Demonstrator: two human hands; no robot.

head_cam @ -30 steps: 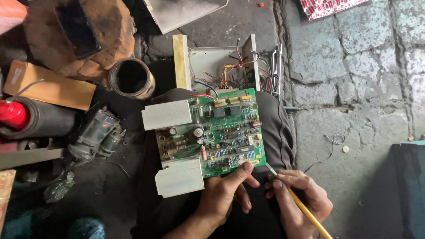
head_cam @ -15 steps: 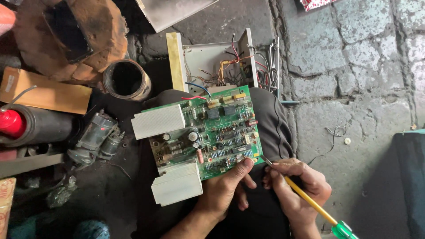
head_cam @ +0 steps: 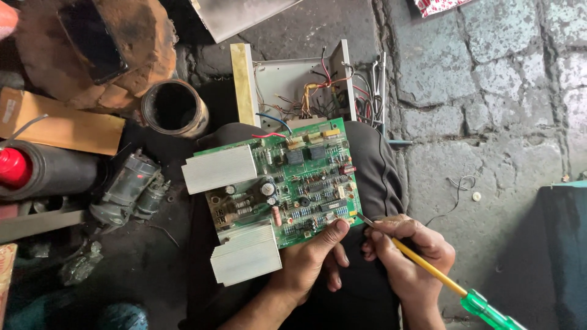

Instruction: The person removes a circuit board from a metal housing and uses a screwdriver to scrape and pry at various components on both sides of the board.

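The stone-paved ground (head_cam: pixel 489 91) fills the right half of the view, grey and cracked, with a dark oily patch on the left. At the top left corner sits a rusty brown welding mask (head_cam: pixel 92 49) with a dark window. Below it a flat piece of wood (head_cam: pixel 61 125) lies on the ground, and under that a black cylinder with a red end (head_cam: pixel 43 171) lies on its side. Near the top centre stands an open white metal case (head_cam: pixel 293 82) with loose coloured wires inside.

The person's dark-trousered knee (head_cam: pixel 373 165) carries the green circuit board (head_cam: pixel 287 183), which lies tilted, just below the case. Two ribbed aluminium heat sinks sit on the board's left side: one (head_cam: pixel 220 168) at its upper left corner, the other (head_cam: pixel 246 253) at its lower left corner. Left of the board a small grey motor (head_cam: pixel 128 189) lies on the dark ground, and above it stands a short rusty pipe section (head_cam: pixel 174 109), its mouth facing up.

The left hand (head_cam: pixel 309 263) grips the lower right edge of the board, thumb pressed on top and fingers curled underneath. The right hand (head_cam: pixel 406 253) is closed around a screwdriver (head_cam: pixel 428 269) with a yellow shaft and a clear green handle that points toward the bottom right corner of the view; its metal tip touches the board's lower right corner, just beside the left thumb.
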